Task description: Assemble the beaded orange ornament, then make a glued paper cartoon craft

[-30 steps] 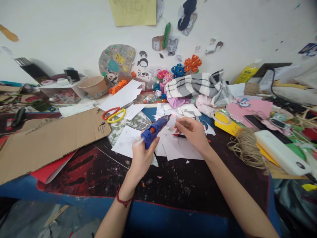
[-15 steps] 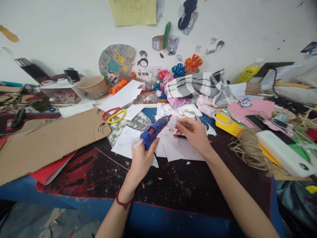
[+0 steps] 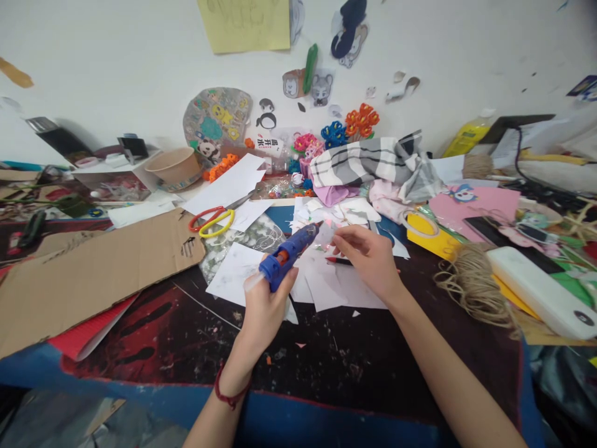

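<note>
My left hand (image 3: 265, 305) is wrapped round the handle of a blue hot glue gun (image 3: 289, 254), its dark nozzle pointing up and to the right. A pale glue stick (image 3: 254, 282) pokes out of the gun's back end. Just right of the nozzle, my right hand (image 3: 368, 258) has its thumb and fingers pinched together; whatever they hold is too small or hidden to make out. Beneath that hand lies a pen-like thing with a red tip (image 3: 334, 259). White paper sheets (image 3: 321, 283) and scraps spread under both hands.
Left are scissors with red and yellow handles (image 3: 217, 222) and a cardboard sheet (image 3: 102, 274). To the right lie a twine bundle (image 3: 471, 283), a tape roll (image 3: 422, 223) and a long white device (image 3: 536, 289). Pipe-cleaner flowers (image 3: 361, 121) and checked cloth (image 3: 368, 163) stand behind.
The view has shifted slightly. Both hands stay in nearly the same place, the glue gun still in my left hand and its nozzle near my right fingers.
</note>
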Motion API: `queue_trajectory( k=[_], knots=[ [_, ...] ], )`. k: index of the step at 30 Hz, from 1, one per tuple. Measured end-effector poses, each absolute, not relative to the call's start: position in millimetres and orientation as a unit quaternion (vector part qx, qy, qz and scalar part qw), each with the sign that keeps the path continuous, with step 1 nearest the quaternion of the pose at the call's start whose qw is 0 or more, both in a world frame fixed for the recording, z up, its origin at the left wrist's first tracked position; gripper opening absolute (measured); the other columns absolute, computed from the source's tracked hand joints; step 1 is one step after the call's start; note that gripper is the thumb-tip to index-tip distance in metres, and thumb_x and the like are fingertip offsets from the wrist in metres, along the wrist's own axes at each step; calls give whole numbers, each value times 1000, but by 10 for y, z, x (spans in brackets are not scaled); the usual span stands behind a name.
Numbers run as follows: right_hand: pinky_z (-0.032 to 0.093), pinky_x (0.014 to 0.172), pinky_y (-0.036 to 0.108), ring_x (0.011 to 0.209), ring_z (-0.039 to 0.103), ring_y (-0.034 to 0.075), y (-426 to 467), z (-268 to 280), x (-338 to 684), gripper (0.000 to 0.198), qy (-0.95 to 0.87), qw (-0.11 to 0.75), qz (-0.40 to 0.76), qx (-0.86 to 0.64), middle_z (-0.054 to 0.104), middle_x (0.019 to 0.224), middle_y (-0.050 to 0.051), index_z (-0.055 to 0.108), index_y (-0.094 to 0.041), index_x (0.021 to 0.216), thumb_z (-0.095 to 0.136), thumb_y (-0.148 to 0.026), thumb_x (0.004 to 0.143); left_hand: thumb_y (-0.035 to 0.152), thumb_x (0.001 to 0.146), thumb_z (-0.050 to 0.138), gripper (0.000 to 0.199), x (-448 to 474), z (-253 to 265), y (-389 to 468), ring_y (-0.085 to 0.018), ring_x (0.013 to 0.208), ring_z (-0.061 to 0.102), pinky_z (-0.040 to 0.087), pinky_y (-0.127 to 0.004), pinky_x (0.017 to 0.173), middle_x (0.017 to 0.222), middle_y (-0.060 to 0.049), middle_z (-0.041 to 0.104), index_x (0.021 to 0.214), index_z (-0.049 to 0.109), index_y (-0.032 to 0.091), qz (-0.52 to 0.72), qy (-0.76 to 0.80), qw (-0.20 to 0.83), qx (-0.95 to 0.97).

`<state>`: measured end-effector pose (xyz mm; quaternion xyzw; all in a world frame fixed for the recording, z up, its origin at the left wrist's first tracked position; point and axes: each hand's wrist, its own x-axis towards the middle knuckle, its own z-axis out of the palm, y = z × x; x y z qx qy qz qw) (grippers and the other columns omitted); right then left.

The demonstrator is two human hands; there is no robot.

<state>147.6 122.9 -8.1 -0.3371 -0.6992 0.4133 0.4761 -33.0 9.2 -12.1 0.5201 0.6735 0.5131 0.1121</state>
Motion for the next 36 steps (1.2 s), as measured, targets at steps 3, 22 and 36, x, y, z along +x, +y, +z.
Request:
queue_trajectory(
  k=[3, 22, 36],
  knots=[
    [57, 67, 34, 68, 66, 18, 1224, -73, 1479, 16, -700, 478, 409, -339, 67, 80, 3, 68, -22, 88, 66, -39, 89, 37, 86, 61, 20, -336, -130, 92, -15, 61, 56, 46, -25, 60, 70, -2, 64, 84, 64, 17, 521, 655, 112, 535],
    [57, 70, 33, 68, 66, 16, 1208, -70, 1496, 10, -705, 478, 399, -340, 67, 83, 2, 67, -22, 89, 66, -32, 90, 39, 89, 60, 23, -351, -174, 85, -14, 58, 55, 45, -25, 56, 67, -1, 61, 83, 63, 16, 523, 660, 97, 531],
    [57, 70, 31, 71, 67, 15, 1202, -47, 1494, 8, -709, 479, 394, -336, 68, 84, 2, 68, -21, 88, 66, -28, 90, 37, 88, 60, 24, -350, -151, 87, -13, 52, 52, 42, -24, 50, 60, 0, 57, 78, 60, 15, 535, 660, 75, 522]
  ],
)
